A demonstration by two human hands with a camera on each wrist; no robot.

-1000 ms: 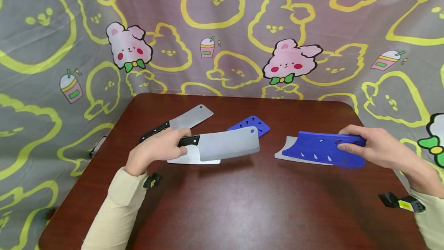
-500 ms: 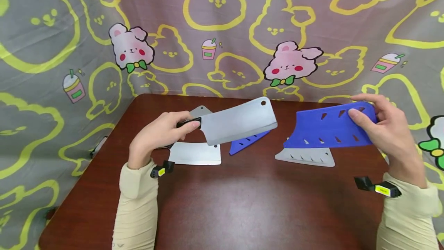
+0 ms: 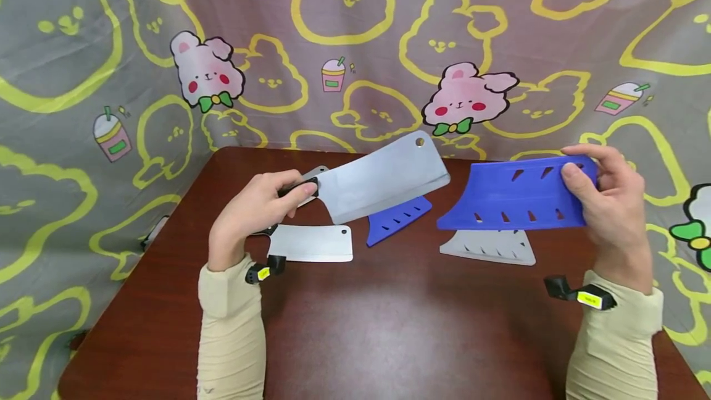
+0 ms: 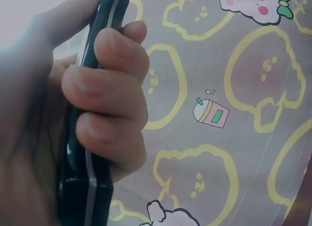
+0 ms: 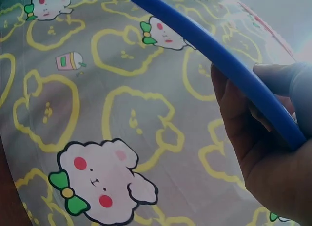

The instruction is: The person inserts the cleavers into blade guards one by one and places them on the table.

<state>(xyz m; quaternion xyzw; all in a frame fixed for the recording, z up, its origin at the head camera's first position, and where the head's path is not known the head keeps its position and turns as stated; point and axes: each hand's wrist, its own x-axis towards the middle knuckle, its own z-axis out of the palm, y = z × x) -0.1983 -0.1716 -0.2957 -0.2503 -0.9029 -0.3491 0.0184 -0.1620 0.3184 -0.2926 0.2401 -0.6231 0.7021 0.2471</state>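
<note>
My left hand (image 3: pixel 258 205) grips the black handle (image 4: pixel 87 138) of a cleaver (image 3: pixel 383 178), its broad blade raised over the table and pointing right. The fingers curl round that handle in the left wrist view. My right hand (image 3: pixel 613 208) pinches the end of a blue blade guard (image 3: pixel 528 193) with triangular slots, thumb on the near face. The guard's curved open end faces the cleaver's blade tip, with a small gap between them. Seen edge-on in the right wrist view, the blue guard (image 5: pixel 219 60) sits between thumb and fingers.
A second cleaver (image 3: pixel 311 243) lies below my left hand; another blade (image 3: pixel 318 171) shows behind that hand, mostly hidden. Another blue guard (image 3: pixel 397 221) and a grey guard (image 3: pixel 489 247) lie on the brown table (image 3: pixel 389 326). A patterned curtain (image 3: pixel 378 66) hangs behind.
Both hands have risen from near the table with the cleaver and the blue guard. The cleaver's blade has tilted upward, and the guard has turned its face toward me and shifted slightly left.
</note>
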